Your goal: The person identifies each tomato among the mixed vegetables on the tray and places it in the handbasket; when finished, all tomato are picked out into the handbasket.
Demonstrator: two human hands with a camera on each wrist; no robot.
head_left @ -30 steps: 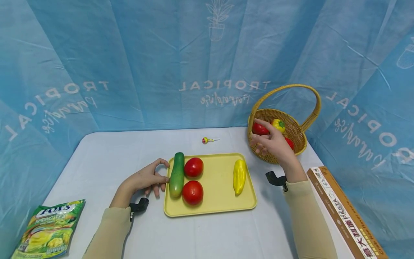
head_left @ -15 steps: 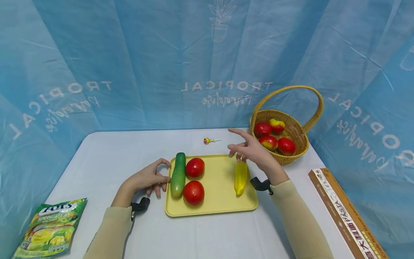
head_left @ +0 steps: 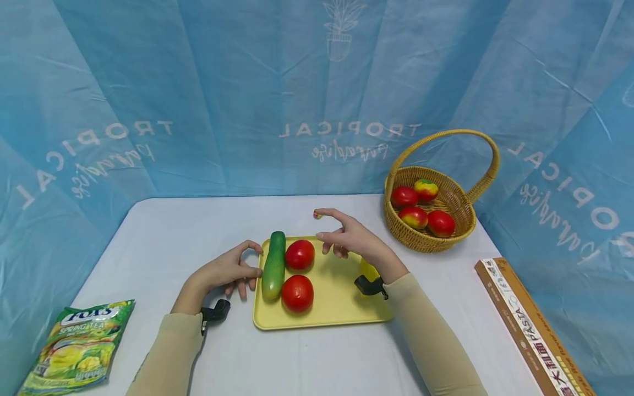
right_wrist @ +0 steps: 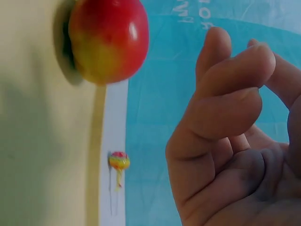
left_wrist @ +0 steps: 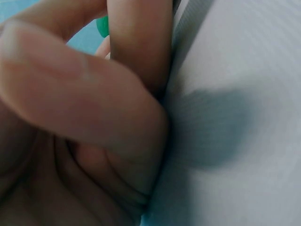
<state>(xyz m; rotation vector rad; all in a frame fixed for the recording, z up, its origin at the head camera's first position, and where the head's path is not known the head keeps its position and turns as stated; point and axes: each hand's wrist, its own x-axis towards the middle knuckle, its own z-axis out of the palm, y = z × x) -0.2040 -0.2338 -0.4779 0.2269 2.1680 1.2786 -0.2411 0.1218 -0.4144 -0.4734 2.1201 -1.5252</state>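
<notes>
My left hand (head_left: 224, 271) rests at the left edge of a yellow tray (head_left: 337, 316), its fingers loosely bent beside a green cucumber (head_left: 274, 269). In the left wrist view the bent fingers (left_wrist: 84, 89) hold nothing visible. Above the tray hovers my right hand (head_left: 354, 239), empty, thumb and fingertips apart. Near its fingertips lie a round red fruit (head_left: 300, 254) and, behind the tray, a lollipop (head_left: 317, 214) whose stick is hidden in the head view. The right wrist view shows the whole lollipop (right_wrist: 119, 162). A second red fruit (head_left: 297, 293) sits in front. My right wrist mostly covers a yellow banana-like fruit (head_left: 369, 269).
A wicker basket (head_left: 411, 241) with a tall handle stands at the back right, with several red and yellow fruits (head_left: 440, 223) inside. A long pasta box (head_left: 532, 330) lies along the right edge. A green candy bag (head_left: 76, 346) lies at front left.
My right hand has moved left from the basket, over the banana-like fruit, to above the tray's middle near the lollipop. The fruits in the basket now show. My left hand stays put.
</notes>
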